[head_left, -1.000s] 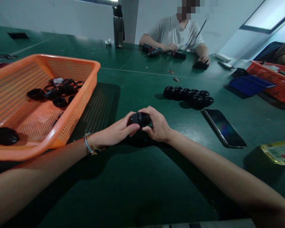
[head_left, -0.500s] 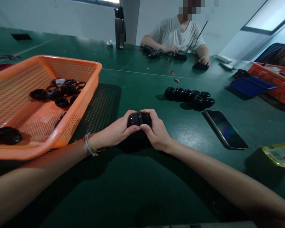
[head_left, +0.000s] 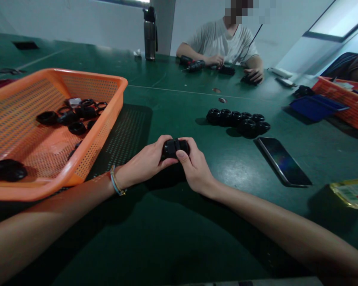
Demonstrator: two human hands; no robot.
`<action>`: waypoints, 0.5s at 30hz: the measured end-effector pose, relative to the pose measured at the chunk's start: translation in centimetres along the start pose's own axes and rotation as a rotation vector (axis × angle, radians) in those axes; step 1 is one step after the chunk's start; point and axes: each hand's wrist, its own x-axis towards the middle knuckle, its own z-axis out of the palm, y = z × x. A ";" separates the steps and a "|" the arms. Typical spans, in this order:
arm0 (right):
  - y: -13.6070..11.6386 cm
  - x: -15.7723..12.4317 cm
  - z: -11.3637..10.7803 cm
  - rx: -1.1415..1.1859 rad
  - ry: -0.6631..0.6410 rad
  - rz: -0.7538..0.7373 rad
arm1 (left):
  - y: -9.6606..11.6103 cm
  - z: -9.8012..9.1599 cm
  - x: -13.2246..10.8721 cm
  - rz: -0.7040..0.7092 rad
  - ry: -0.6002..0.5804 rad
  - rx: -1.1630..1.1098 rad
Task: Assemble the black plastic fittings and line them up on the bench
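My left hand (head_left: 146,163) and my right hand (head_left: 195,167) meet over the green table, both closed around one black round fitting (head_left: 174,147), which looks made of two halves. The left fingers wrap its left half, the right fingers its right half. A row of several similar black fittings (head_left: 237,121) lies on the table beyond my right hand. More black rings and parts (head_left: 74,115) lie inside the orange mesh basket (head_left: 89,147) to my left.
A dark phone (head_left: 283,161) lies at the right, a yellow packet (head_left: 350,192) beyond it. Across the table a seated person (head_left: 223,39) handles dark parts beside an electric screwdriver (head_left: 193,65). A metal bottle (head_left: 150,33), a blue tray (head_left: 314,107) and another orange basket (head_left: 343,101) stand farther off.
Both hands stay on the fitting and have turned slightly around it, my right hand rolling lower and my left wrist lifting. The person opposite has shifted a hand a little.
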 end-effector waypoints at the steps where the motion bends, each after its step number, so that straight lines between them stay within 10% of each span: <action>1: 0.1 0.0 0.0 0.001 -0.002 -0.003 | 0.0 0.0 0.0 0.005 0.004 0.012; 15: 1.1 1.3 -1.2 -0.303 0.178 -0.380 | 0.9 1.1 -0.4 0.001 0.009 -0.222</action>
